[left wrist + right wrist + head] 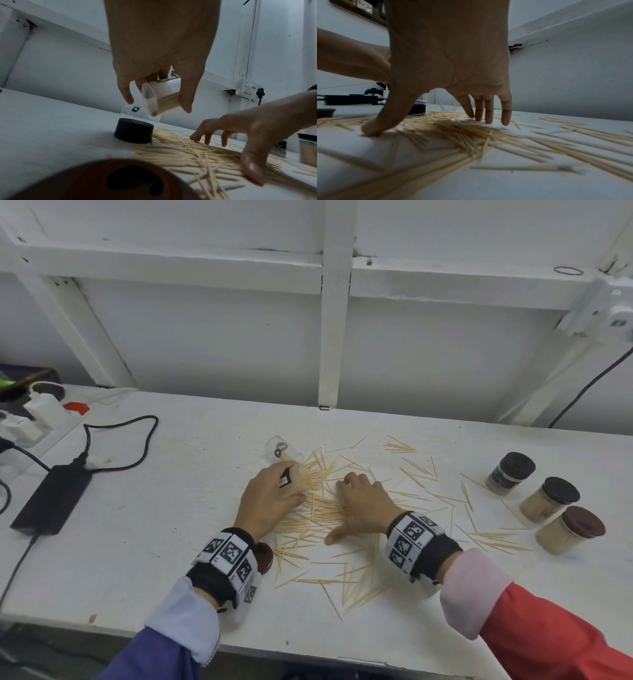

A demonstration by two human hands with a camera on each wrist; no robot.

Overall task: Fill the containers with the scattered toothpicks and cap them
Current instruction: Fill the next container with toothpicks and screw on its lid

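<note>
The left hand (270, 496) holds a clear container (159, 100) on its side above the table (171, 542), thumb and fingers curled round its wall; toothpicks fill part of it, and its open mouth faces away from the wrist toward the right hand. The right hand (363, 505) is spread wide, palm down, its fingertips (488, 119) and thumb planted on the table amid the densest heap of loose toothpicks (318, 515); it grips nothing. Loose toothpicks fan out from that heap toward the near edge and to the right, thinning as they go. Just beyond the left hand a second clear container (282, 449) lies on its side, apparently empty. In the left wrist view a black cap (133, 132) stands on the table in front of that empty container, at the edge of the heap. A dark red cap (264, 556) lies beside the left wrist. At the right of the table, well apart from the hands, three filled containers stand upright and capped: two with black lids (510, 472) (549, 499) and one with a dark red lid (570, 530). At the far left lie a black power adapter (51, 499) with its cable and a white power strip (37, 412).
</note>
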